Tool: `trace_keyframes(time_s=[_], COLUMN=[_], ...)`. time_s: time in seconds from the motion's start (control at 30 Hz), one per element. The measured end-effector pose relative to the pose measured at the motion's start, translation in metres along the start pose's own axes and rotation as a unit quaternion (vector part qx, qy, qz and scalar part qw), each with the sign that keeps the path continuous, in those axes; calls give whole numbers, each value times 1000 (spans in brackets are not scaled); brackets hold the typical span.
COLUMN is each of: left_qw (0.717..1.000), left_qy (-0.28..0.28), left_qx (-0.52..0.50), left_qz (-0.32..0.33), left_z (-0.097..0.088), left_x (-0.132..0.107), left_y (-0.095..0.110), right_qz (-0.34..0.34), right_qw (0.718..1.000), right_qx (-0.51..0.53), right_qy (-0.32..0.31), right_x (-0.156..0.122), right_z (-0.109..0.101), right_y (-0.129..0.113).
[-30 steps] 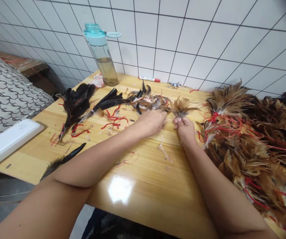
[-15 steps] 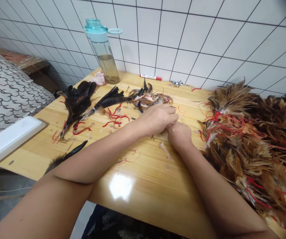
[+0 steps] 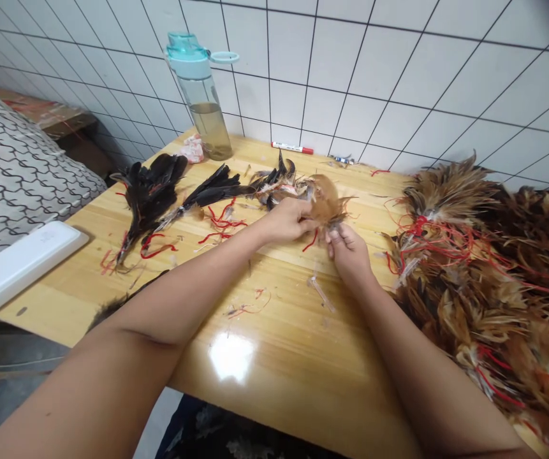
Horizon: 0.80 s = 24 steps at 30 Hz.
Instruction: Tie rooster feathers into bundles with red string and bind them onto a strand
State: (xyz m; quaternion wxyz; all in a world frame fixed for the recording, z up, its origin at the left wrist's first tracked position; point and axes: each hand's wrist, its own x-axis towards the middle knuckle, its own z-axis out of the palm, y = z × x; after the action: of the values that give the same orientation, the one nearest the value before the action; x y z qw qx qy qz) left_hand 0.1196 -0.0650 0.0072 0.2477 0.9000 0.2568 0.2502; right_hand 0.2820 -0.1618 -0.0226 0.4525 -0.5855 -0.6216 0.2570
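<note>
My right hand (image 3: 352, 254) pinches the lower end of a small bunch of brown feathers (image 3: 326, 203) between thumb and fingers, with the feathers fanned upward. Close on its left is my left hand (image 3: 287, 220), fingers curled in against the side of the bunch; their tips are partly hidden, and what they grip is unclear. A short red string (image 3: 310, 241) hangs below the bunch, between the hands. Behind my left hand lies a pile of mixed dark and brown feathers (image 3: 277, 185).
Large brown feather bundles (image 3: 475, 274) with red strings fill the right side. Black feather bunches (image 3: 152, 191) and red yarn pieces (image 3: 224, 220) lie left. A water bottle (image 3: 210, 121), a red marker (image 3: 292, 148) and a white device (image 3: 25, 268) rest on the wooden table (image 3: 274, 357).
My hands have drawn apart from each other, and the brown feather bunch now shows upright between them. My left hand has shifted slightly left and down; the red string below has come into view.
</note>
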Motion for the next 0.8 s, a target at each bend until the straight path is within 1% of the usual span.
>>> trace_keyframes(time_s=[0.07, 0.13, 0.17, 0.23, 0.3, 0.37, 0.47, 0.57, 0.63, 0.67, 0.73, 0.8], left_qw=[999, 996, 994, 987, 979, 968, 954, 951, 961, 969, 986, 997], left_qy=[-17, -27, -25, -19, -12, -7, -17, -15, -10, -13, -28, -27], left_qx=[46, 80, 97, 138, 183, 228, 273, 280, 252, 222, 138, 53], left_qz=[-1, 25, 45, 78, 92, 99, 122, 127, 113, 105, 86, 50], left_z=[7, 14, 17, 22, 26, 28, 26, 16, 4, -2, -11, -14], left_x=[-1, -2, -3, -5, -7, -9, -10, -7, -4, -3, -2, -1], left_y=[9, 21, 27, 39, 50, 59, 66, 64, 56, 50, 37, 23], right_qz=[35, 54, 63, 78, 88, 92, 88, 57, 7, -18, -55, -69], right_qw=[998, 996, 994, 986, 966, 934, 891, 866, 859, 860, 876, 909], right_qx=[17, -4, -30, -116, -232, -343, -446, -493, -498, -489, -445, -372], right_qy=[46, 76, 83, 86, 73, 44, 0, -60, -122, -148, -177, -174], right_x=[2, 3, 4, 4, 3, 1, -1, -2, -2, -3, -3, -3], right_z=[-1, -3, -5, -8, -11, -12, -12, -10, -10, -10, -9, -7], right_y=[5, 8, 8, 6, 0, -6, -13, -17, -19, -19, -19, -17])
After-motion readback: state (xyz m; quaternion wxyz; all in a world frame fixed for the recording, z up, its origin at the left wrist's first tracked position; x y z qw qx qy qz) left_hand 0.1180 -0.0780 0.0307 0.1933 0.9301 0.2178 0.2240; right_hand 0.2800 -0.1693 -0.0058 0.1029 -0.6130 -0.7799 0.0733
